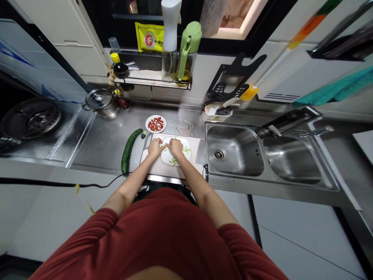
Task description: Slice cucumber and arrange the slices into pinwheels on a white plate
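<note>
A person is bending over a stainless steel bench [99,144], with the left hand [155,147] and right hand [175,147] meeting above one white plate [182,159]. The fingers [162,146] of both hands are curled low, their tips almost touching at the plate's middle, and it cannot be told whether they are gripping anything. Three fans of cucumber slices [186,150] are showing on the plate, which is sitting on a white cutting board [163,171]. One whole cucumber [127,153] is lying just left of the board, a small cucumber piece [143,135] resting near its tip. One black knife handle [206,172] is jutting beside the board's right edge. Beyond the board, a small round plate of chopped red pieces [155,124] is sitting on the bench, while a double-basin steel sink [233,151] is lying to the right and one lidded steel pot [101,103] is standing to the left
</note>
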A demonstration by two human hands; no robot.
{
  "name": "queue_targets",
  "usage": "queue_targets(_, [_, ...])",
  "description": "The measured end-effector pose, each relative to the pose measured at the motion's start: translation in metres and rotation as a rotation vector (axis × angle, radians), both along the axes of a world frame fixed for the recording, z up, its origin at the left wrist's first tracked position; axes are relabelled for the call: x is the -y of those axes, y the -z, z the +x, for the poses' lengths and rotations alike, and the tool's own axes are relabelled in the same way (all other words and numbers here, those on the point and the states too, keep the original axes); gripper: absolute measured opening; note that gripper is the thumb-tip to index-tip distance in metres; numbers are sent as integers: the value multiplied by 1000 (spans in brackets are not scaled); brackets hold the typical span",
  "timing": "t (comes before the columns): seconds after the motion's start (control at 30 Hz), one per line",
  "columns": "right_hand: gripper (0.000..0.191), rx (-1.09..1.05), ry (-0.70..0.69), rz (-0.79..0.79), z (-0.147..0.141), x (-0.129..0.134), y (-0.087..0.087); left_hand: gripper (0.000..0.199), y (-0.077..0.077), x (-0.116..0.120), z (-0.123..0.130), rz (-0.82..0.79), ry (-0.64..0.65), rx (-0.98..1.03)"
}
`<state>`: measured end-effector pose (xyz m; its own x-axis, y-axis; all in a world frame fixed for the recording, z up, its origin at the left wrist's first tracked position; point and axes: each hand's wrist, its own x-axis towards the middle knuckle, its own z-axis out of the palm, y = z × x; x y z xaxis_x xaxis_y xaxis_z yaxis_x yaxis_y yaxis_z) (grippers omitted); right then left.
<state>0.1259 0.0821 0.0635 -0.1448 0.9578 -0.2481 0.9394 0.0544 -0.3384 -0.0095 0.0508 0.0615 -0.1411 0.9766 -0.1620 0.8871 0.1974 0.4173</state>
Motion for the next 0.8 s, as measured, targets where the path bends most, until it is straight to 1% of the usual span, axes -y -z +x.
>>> queue_targets(0.2, [36,-7,7,24,2,3,0,27,-4,-1,0,-15,21,-7])
queue_targets(0.5, [35,-3,26,19,7,10,4,28,0,-3,-3,-1,33,7])
queue_targets(0.67, [34,-4,28,36,8,10,10,27,-1,-5,-2,-9,44,-7])
queue_targets(0.8, [31,-9,26,38,9,10,11,27,-2,-5,-3,4,57,-7])
